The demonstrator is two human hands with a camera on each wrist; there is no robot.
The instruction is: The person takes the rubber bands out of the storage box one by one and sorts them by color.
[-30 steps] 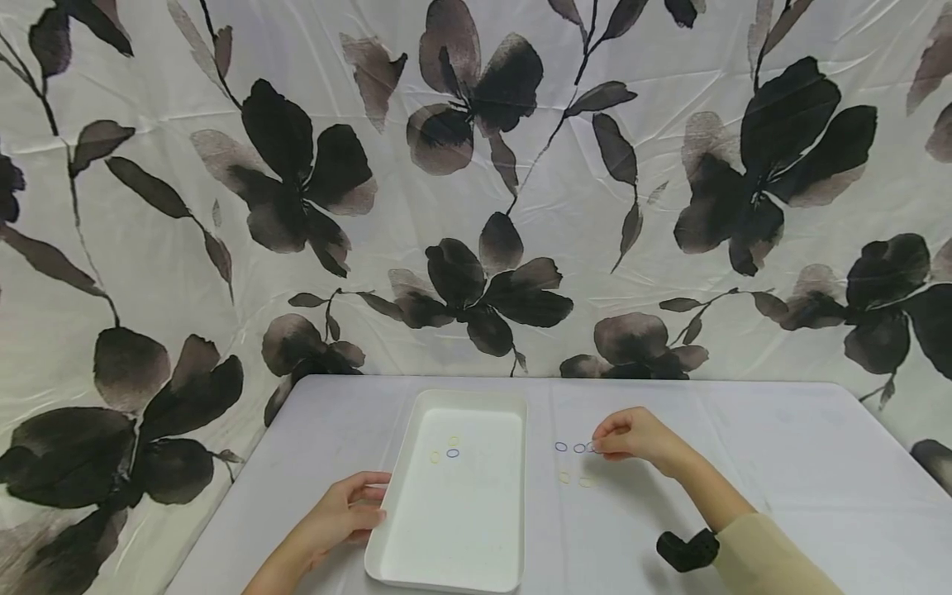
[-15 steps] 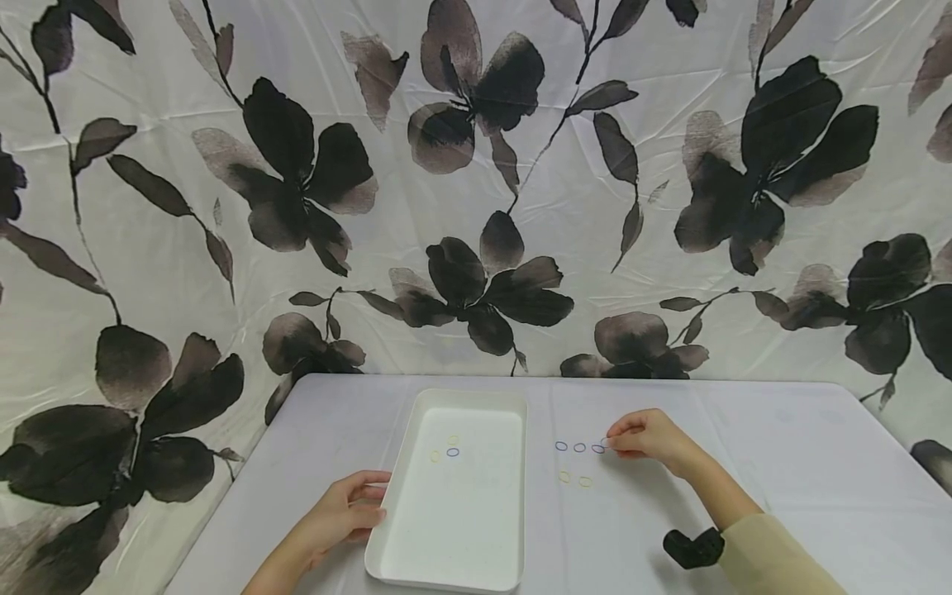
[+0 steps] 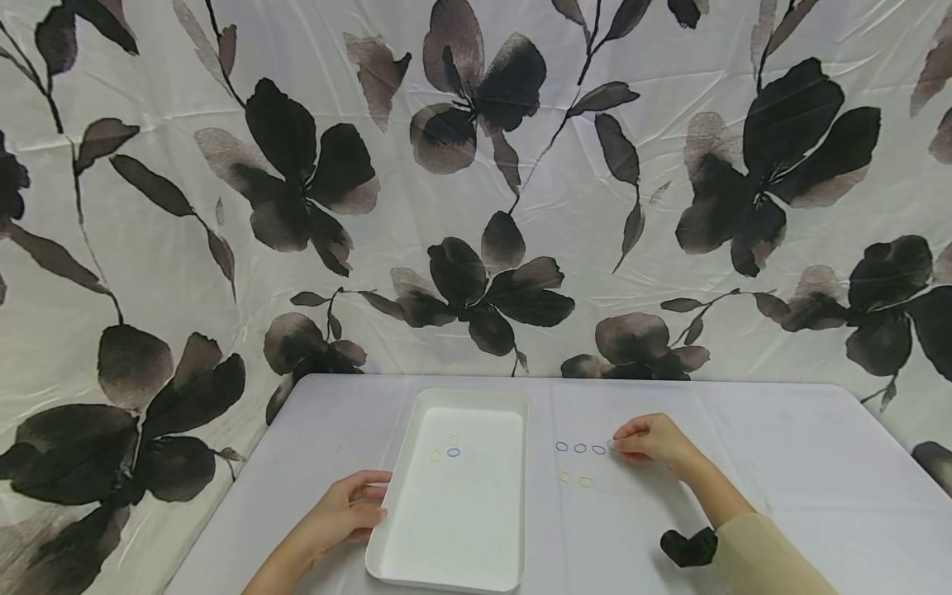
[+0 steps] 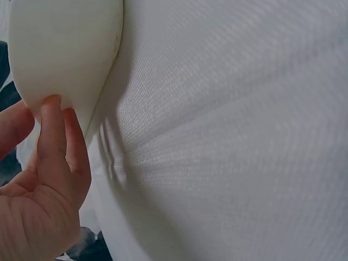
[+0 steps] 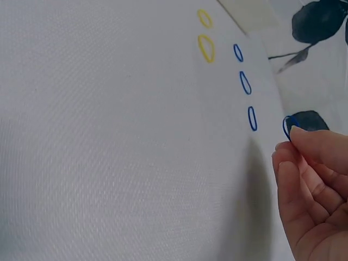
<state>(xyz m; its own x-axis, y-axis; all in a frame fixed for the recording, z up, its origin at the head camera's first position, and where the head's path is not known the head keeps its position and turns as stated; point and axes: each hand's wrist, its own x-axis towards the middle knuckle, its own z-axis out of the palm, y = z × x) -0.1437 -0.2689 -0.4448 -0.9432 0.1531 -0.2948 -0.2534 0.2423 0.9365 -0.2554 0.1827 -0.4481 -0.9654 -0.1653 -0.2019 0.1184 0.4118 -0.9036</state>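
My right hand [image 3: 654,440] is over the right part of the table, pinching a small blue rubber band [image 5: 286,128] between thumb and fingertips. Beside it, three blue rubber bands [image 3: 580,448] lie in a row on the cloth, with two yellow rubber bands [image 3: 586,482] nearer to me. My left hand [image 3: 344,516] holds the left edge of a white tray [image 3: 446,570], its fingertips at the rim in the left wrist view. Inside the tray, toward its far end, lie one blue rubber band [image 3: 454,453] and two pale yellow ones [image 3: 435,456].
A white cloth [image 3: 781,463] covers the table. Behind it hangs a pale curtain [image 3: 640,207] with dark flowers. A black object [image 3: 689,548] sits at the right wrist, next to a beige sleeve [image 3: 769,554].
The right hand has moved right from the third blue band, which now lies fully visible in the row, to a spot just past it. The left hand and tray stay put.
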